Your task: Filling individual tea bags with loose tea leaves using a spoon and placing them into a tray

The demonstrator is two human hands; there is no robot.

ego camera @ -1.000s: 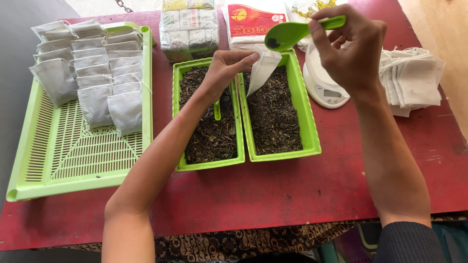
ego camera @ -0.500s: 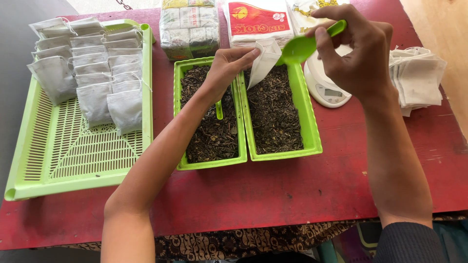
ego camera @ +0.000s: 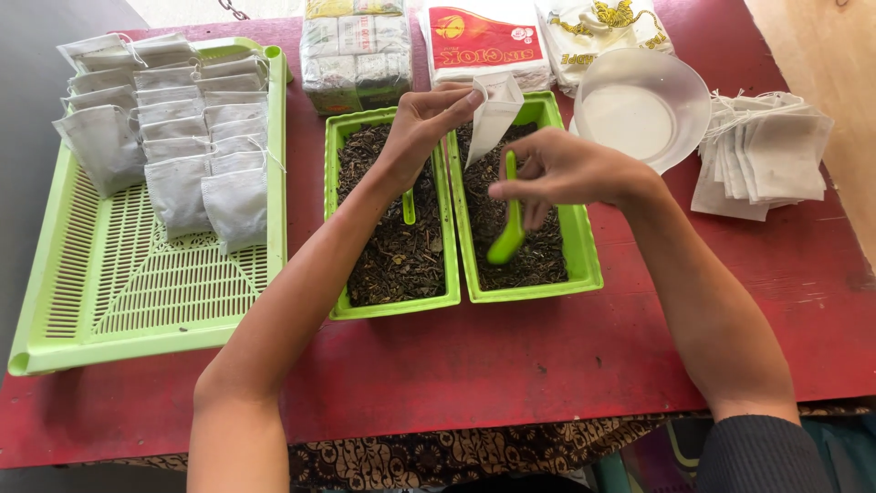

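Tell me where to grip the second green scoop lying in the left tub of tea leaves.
Grip the green scoop by its bare handle end, coming straight down from above with the fingers. Only that short stub shows above the dark leaves in the left tub; the rest looks buried. The left hand, holding a white paper bag, sits just above it, so approach from the near side.

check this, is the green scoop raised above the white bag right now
No, the right hand holds the green scoop down in the right tub, below the white bag.

Red table (ego camera: 547, 365): green trays (ego camera: 137, 301), bowl (ego camera: 639, 105), packets (ego camera: 356, 50)
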